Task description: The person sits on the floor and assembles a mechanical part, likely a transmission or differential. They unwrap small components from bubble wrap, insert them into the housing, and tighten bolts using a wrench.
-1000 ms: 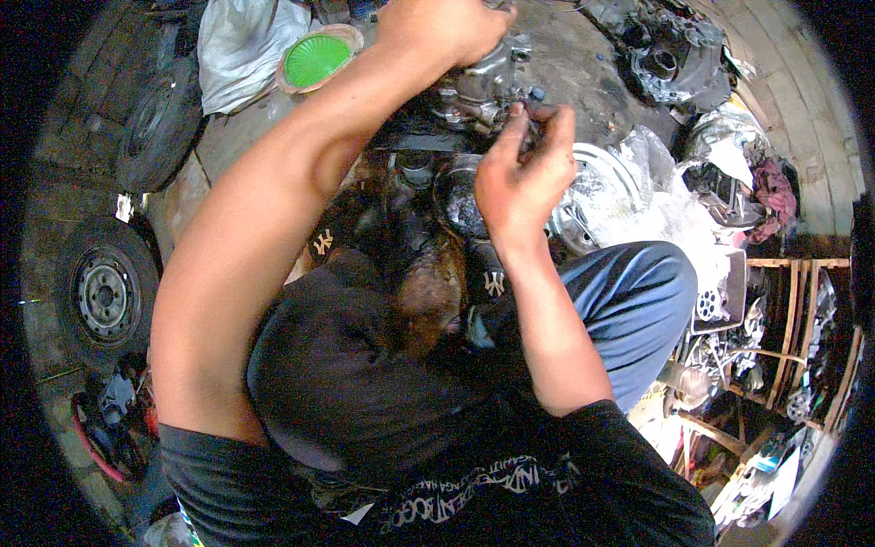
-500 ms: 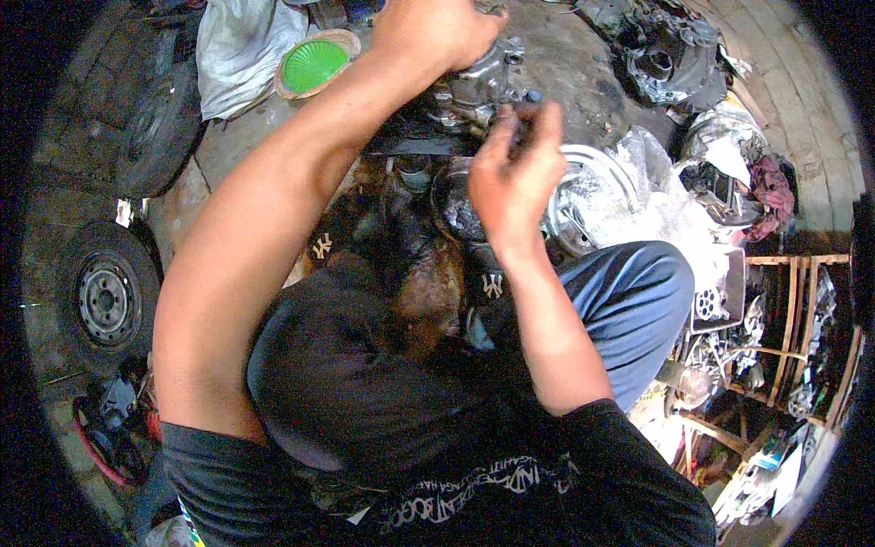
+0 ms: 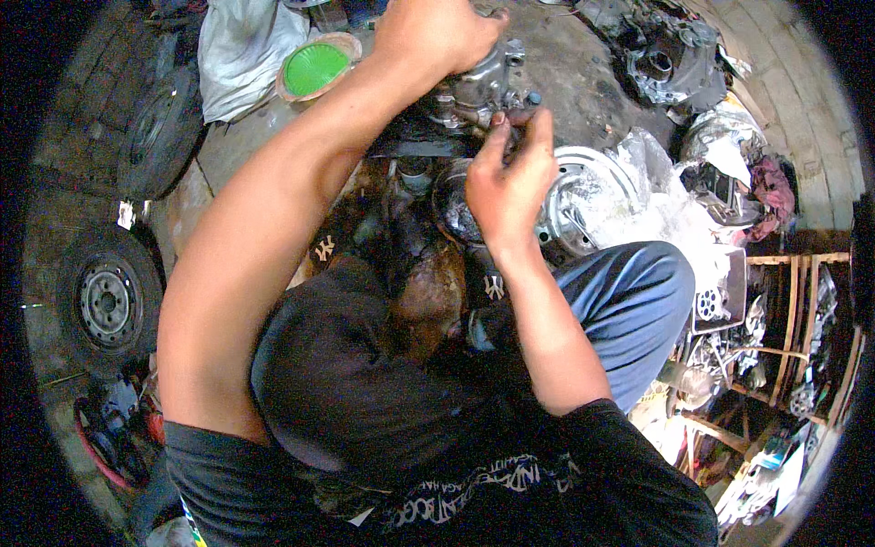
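Observation:
At the top edge my left hand [image 3: 428, 38] is closed, with its thumb pointing right. It lies against a grey metal engine casting [image 3: 492, 80], and what its curled fingers grip is hidden. My right hand [image 3: 515, 182] is just below the casting's lower right side. Its thumb and fingers are bent into a pinch around something small and dark that I cannot make out. A small blue-grey cap-like piece [image 3: 533, 98] shows just above its fingertips. Beneath the casting is a dark, oily block, partly hidden by my left forearm.
A green round dish [image 3: 314, 69] and a white sack [image 3: 246, 59] are at upper left. Tyres [image 3: 108, 301] line the left side. A silver wheel rim [image 3: 583, 187] with plastic sheeting [image 3: 652, 173] is right of my right hand. Another engine casing [image 3: 674, 68] lies at upper right, a wooden rack [image 3: 788, 328] farther right.
My right hand has moved slightly left and its fingers have turned a little, with less blur. The left hand keeps its place on the casting.

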Demonstrator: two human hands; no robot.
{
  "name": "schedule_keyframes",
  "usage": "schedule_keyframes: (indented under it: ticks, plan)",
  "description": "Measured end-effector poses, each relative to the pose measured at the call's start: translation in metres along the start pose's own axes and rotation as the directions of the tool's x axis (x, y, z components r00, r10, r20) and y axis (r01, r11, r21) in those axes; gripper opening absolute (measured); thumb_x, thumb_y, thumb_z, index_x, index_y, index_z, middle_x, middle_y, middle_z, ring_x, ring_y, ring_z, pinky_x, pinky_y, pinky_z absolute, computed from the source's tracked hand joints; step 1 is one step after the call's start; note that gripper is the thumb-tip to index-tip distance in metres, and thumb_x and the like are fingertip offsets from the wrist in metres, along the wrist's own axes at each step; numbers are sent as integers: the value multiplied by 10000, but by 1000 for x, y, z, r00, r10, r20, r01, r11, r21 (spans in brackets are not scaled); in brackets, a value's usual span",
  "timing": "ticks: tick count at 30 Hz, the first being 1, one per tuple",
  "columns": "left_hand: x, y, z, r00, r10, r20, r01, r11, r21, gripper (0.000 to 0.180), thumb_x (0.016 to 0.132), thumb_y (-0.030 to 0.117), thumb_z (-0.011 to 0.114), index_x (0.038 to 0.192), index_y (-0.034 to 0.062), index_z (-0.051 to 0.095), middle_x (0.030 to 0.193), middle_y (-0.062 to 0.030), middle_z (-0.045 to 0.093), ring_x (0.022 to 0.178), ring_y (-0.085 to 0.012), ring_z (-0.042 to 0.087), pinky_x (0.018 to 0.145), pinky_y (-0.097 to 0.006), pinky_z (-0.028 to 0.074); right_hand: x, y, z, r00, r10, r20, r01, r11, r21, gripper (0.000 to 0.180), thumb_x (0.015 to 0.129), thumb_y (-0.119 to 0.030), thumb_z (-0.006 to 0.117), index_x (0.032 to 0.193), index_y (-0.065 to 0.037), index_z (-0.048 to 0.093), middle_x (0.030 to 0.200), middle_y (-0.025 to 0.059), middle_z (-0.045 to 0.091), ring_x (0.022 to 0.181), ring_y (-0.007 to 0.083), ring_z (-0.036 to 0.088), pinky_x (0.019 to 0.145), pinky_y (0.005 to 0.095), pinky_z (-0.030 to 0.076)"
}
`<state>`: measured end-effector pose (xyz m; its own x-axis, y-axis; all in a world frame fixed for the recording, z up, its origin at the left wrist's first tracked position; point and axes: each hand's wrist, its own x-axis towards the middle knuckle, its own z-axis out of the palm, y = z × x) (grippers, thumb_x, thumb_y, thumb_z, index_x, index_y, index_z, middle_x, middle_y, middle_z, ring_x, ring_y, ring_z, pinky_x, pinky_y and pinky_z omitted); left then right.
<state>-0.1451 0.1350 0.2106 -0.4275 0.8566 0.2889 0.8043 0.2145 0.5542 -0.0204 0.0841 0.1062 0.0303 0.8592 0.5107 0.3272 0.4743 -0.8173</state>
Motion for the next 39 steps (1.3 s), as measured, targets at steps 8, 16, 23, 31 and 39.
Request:
schedule_keyframes:
  ticks: [8, 16, 23, 31, 39]
  plan:
    - [4, -1, 3, 999, -46, -27, 47, 998, 44, 556, 784, 422, 773, 976, -96, 718, 986, -345, 685, 975, -466, 685, 860, -497, 563, 10, 13, -5, 995, -58, 83, 64, 996, -68, 98, 910, -43, 597, 959, 14, 535, 755, 294, 647, 737, 517, 647, 629, 572, 478]
    - [3, -1, 4, 999, -33, 1, 33, 999, 16, 536, 789, 405, 776, 969, -96, 718, 982, -351, 681, 970, -473, 680, 852, -507, 556, 18, 39, -25, 980, -17, 196, 50, 985, -165, 124, 900, -53, 608, 980, 32, 566, 855, 298, 678, 843, 514, 661, 711, 555, 515]
    - [-3, 3, -8, 999, 16, 32, -15, 999, -39, 500, 796, 404, 770, 1003, -49, 730, 969, -329, 692, 974, -461, 683, 855, -503, 557, 32, 25, -27, 957, -168, 236, 201, 972, -124, 89, 910, -47, 599, 959, 5, 546, 809, 289, 647, 805, 521, 630, 671, 553, 487]
    - [1, 0, -3, 1000, 16, 2, -15, 998, -58, 450, 799, 367, 770, 1007, -30, 735, 976, -310, 699, 979, -455, 682, 861, -501, 555, 28, 40, -35, 965, -183, 190, 195, 980, -48, 114, 923, -59, 617, 1001, 0, 559, 768, 286, 632, 769, 519, 624, 604, 535, 467]
    - [1, -5, 0, 999, 44, -9, -44, 996, -80, 457, 800, 367, 768, 1005, -40, 734, 979, -323, 693, 974, -454, 683, 862, -497, 556, 20, 56, -36, 973, -94, 211, 100, 995, -14, 130, 930, -61, 604, 1039, 5, 579, 877, 312, 656, 883, 502, 647, 709, 528, 514]
